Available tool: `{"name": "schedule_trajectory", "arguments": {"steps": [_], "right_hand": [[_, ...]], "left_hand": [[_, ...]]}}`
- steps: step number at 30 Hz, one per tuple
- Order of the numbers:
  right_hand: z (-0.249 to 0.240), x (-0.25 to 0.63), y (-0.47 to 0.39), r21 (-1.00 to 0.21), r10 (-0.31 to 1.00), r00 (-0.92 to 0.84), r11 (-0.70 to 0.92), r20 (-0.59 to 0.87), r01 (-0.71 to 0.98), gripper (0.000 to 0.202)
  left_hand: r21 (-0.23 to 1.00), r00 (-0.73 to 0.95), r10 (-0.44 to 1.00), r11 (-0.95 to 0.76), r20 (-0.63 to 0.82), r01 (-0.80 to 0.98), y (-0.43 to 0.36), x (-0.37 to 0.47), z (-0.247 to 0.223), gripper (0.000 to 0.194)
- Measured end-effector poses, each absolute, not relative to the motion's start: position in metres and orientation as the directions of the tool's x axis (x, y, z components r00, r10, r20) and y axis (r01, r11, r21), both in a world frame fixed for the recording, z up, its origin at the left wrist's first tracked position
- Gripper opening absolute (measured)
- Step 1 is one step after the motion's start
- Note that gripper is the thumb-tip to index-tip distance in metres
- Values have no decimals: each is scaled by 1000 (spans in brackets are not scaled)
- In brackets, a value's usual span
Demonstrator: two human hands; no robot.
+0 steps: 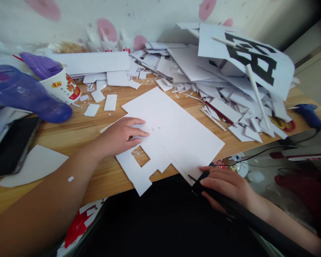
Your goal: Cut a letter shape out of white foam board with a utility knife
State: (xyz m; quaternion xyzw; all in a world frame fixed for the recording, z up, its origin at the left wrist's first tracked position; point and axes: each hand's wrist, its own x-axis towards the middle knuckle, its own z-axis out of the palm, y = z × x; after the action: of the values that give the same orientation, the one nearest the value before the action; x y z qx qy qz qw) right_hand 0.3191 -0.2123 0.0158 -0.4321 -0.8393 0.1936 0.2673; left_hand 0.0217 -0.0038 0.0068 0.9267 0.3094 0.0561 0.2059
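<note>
A white foam board sheet point(176, 125) lies on the wooden table, its near corner jutting past the edge. Notches and a square hole are cut in its near left part, and a thin line runs toward the near corner. My left hand point(123, 134) rests flat on the sheet with fingers stretched out, holding nothing. At the near right corner, my right hand point(224, 184) is closed around a dark cutting tool point(194, 179) whose thin pointed tip meets the sheet at the line. Fingers and a black strap point(246, 214) partly hide it, so its exact kind is unclear.
White offcuts point(182, 67) are heaped at the back right, with a printed sheet point(246, 60) on top. A blue glue gun point(310, 114) and scissors point(286, 125) lie right. A purple bottle point(24, 92), paper cup point(61, 85) and phone point(12, 146) are left.
</note>
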Motion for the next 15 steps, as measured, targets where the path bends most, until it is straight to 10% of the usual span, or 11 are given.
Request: {"name": "schedule_trajectory", "arguments": {"steps": [15], "right_hand": [[24,366,-233,-569,924,-278,381,264,728,25]], "left_hand": [[337,792,607,-735,-60,588,-2,17,6,40]]}}
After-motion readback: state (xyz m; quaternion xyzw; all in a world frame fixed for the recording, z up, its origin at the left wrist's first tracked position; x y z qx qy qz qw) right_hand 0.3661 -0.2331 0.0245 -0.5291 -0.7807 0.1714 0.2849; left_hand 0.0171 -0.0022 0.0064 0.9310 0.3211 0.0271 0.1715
